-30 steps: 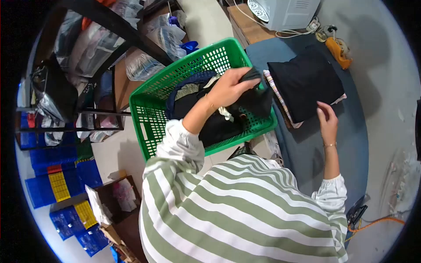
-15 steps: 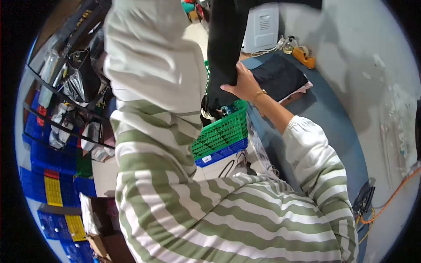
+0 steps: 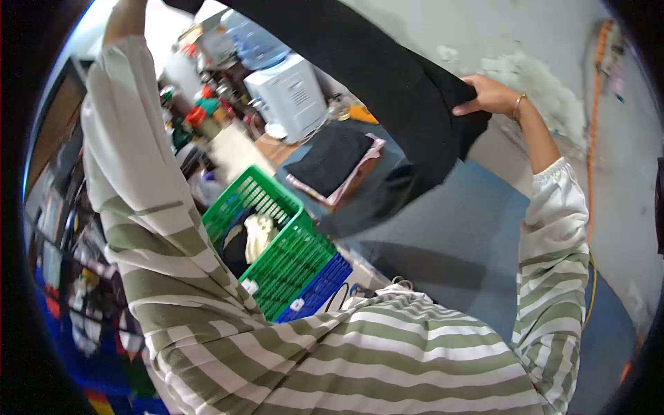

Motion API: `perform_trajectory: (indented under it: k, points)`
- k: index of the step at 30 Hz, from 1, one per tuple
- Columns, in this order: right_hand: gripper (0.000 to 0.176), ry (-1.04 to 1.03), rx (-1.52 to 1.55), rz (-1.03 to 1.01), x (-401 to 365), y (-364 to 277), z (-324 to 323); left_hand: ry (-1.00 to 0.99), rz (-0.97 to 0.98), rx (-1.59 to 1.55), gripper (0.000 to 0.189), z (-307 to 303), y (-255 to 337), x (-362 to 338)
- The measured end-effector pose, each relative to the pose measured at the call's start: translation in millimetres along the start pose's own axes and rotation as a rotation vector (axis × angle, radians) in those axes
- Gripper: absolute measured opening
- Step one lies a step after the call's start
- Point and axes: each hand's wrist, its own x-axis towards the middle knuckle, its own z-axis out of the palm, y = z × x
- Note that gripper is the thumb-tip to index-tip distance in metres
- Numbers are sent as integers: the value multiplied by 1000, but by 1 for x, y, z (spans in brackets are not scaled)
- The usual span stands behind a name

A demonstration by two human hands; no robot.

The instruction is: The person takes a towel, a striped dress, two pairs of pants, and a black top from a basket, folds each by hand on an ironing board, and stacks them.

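Observation:
A long black garment stretches across the top of the head view, raised above the table; its exact kind I cannot make out. At its right end my right hand pinches the fabric between thumb and fingers. A loose part of the garment hangs below, blurred, over the blue-grey table. My left arm reaches up to the top left corner, where only the wrist shows and the hand is outside the frame. On the table lies a folded dark garment with a pink and white edge beneath it.
A green basket with dark and cream cloth inside stands on a blue crate, left of the blue-grey table. Behind are a white water dispenser and an orange tape dispenser. Cluttered shelves line the left.
My right hand has moved up and right with the black garment, which now spans the view instead of hanging over the basket. My left arm has swung left; the view has turned.

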Motion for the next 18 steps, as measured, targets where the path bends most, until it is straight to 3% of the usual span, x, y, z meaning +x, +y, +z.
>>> perform_trajectory:
  k: [3,7,8,10,12,13,14,17,18]
  points:
    - [45,343,-67,38,-43,67,-46,41,-69,-67,21,7,-41,23]
    - [44,505,-107,234,-118,55,-82,92,-183,-149,19,5,-124,39]
    - [36,653,-189,175,-132,57,-82,94,-171,-196,22,0,-156,45]
    - [35,711,-299,293,-152,49,-86,19,-268,-164,31,-2,-189,19]
    - [36,845,-414,277,-165,63,-72,-33,-374,-168,32,-5,-207,-33]
    - [36,858,-403,267,-170,64,-55,-188,-449,-259,32,-27,-225,-53]
    - [36,873,-389,262,-179,58,-31,46,-496,-59,33,-26,-228,-84]
    - [38,792,-518,157,-201,64,66,-131,-497,292,32,-99,-290,-165]
    - [37,615,-479,268,-205,60,94,-141,-563,394,33,-130,-314,-199]
